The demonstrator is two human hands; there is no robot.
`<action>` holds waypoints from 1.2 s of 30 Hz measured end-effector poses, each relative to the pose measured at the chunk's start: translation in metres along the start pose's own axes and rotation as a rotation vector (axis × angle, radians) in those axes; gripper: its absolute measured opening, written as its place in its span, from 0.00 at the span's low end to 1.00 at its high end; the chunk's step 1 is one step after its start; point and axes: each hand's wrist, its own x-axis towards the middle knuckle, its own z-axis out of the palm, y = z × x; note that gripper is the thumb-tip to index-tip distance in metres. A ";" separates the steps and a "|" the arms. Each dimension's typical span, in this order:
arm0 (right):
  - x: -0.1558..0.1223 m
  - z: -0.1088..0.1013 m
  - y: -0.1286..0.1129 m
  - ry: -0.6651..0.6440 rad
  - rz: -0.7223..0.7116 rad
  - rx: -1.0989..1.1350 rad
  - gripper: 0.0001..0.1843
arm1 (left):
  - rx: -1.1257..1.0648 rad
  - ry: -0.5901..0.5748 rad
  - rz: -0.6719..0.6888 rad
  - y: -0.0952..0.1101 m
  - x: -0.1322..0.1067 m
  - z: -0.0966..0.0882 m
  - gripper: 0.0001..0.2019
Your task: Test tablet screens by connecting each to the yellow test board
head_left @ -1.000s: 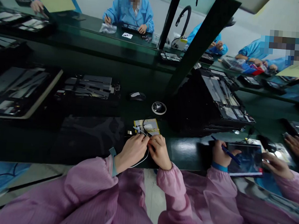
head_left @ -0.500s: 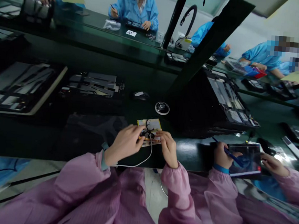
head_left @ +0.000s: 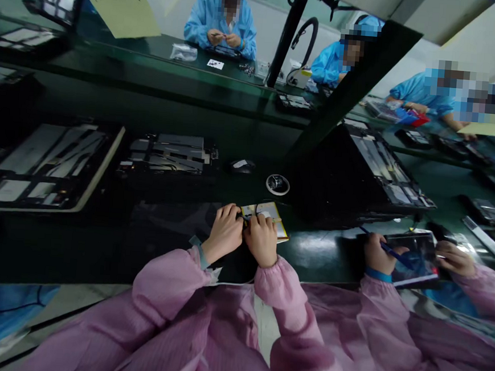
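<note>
My left hand (head_left: 227, 233) is closed, its thumb and fingers pinched on a thin black cable (head_left: 257, 210). Right beside it, my right hand (head_left: 262, 241) is closed too, fingers bent down on the same cable, so the two hands nearly touch. Most of what lies between my fingertips is hidden. Under my fingers is a flat pale panel with yellow edges (head_left: 282, 229), probably a battery pack, lying on the dark bench. A whitish cord (head_left: 239, 285) runs by the bench edge below my wrists.
Opened tablets (head_left: 52, 159) and a tablet inner assembly (head_left: 168, 152) lie to the left. A black mouse (head_left: 241, 165) and a round white-rimmed hole (head_left: 278, 184) are ahead. At right stands a black stack (head_left: 338, 175); a co-worker's hands hold a tablet (head_left: 415, 259).
My hands have come together and closed over the black cable; before, they were apart with looser fingers. The view has shifted slightly, and the yellow-edged panel appears more to the right.
</note>
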 end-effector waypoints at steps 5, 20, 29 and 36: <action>0.006 -0.005 0.000 -0.038 -0.023 -0.003 0.07 | -0.037 -0.027 -0.005 0.000 0.002 -0.002 0.10; 0.000 -0.018 0.009 0.108 -0.137 0.063 0.08 | -0.224 0.122 -0.035 -0.020 -0.031 -0.029 0.18; -0.003 0.000 -0.050 0.137 -0.192 0.370 0.19 | -0.237 0.365 -0.590 -0.138 -0.162 -0.037 0.23; -0.026 -0.049 -0.048 0.362 -0.094 0.538 0.27 | -0.600 0.728 -0.644 -0.108 -0.169 -0.106 0.23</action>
